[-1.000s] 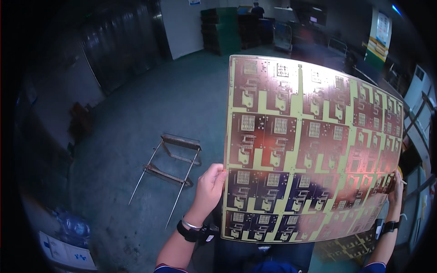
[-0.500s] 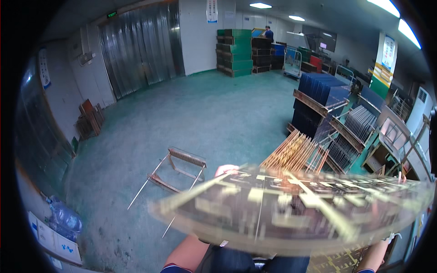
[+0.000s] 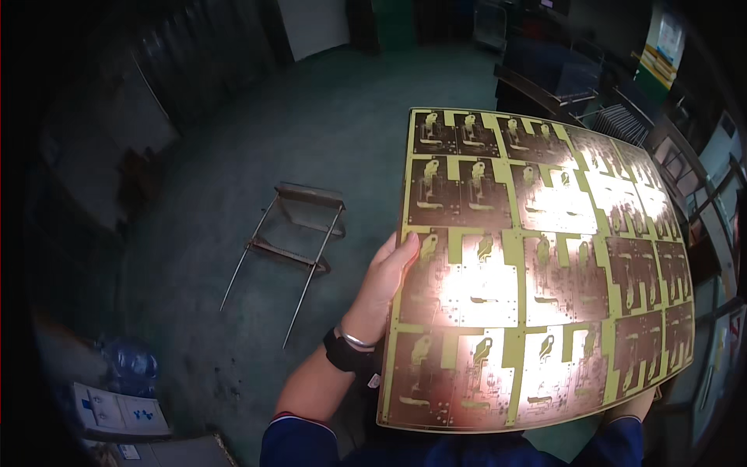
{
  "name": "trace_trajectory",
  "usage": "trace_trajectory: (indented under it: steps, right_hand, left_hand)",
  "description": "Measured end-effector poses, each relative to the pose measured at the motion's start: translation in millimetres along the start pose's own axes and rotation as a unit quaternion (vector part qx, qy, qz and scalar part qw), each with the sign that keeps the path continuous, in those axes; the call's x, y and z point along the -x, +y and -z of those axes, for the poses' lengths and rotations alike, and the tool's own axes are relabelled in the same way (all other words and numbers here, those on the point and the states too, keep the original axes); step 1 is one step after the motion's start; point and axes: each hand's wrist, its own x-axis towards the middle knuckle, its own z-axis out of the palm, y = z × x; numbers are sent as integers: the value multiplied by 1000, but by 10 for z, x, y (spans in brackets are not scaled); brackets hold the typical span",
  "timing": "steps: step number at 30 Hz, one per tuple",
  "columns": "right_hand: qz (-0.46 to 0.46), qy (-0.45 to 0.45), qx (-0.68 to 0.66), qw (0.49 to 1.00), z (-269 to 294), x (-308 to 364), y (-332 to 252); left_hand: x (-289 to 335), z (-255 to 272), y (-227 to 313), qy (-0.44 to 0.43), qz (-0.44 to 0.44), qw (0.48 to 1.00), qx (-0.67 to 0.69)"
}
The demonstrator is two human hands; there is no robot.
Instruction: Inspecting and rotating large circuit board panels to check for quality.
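A large flat circuit board panel, copper-coloured with yellow-green borders around rows of printed patterns, stands tilted up in front of me. Bright glare covers much of its face. My left hand grips its left edge, thumb on the front and the other fingers behind. On that wrist are a black band and a silver bangle. My right forearm reaches behind the panel's lower right corner. The panel hides my right hand and its fingers.
A metal rack frame with two long rods lies on the green floor to the left. Dark stacked racks stand behind the panel at the right. A clear plastic water jug and a white box sit at the lower left.
The panel has swung from nearly flat to tilted up, its printed face now towards me. My left hand has come into fuller view, while the right one has gone behind the panel. The picture is darker.
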Motion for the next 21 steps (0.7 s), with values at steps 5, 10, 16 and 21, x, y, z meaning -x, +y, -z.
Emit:
trace_trajectory:
  steps: [5, 10, 16, 21]
  right_hand:
    - [-26, 21, -71, 997, -1274, -219, 419]
    - [-60, 38, -108, 992, -1097, -551, 182]
    - [-89, -162, -121, 975, -833, -740, 102]
    - [-164, -123, -98, 974, -859, -842, 176]
  left_hand:
    - [49, -47, -89, 6, -57, 998, -5]
    - [350, -397, -300, 39, -93, 995, 12]
    - [323, -390, -125, -14, -91, 996, 14]
    - [287, -362, -159, -34, -93, 995, -6]
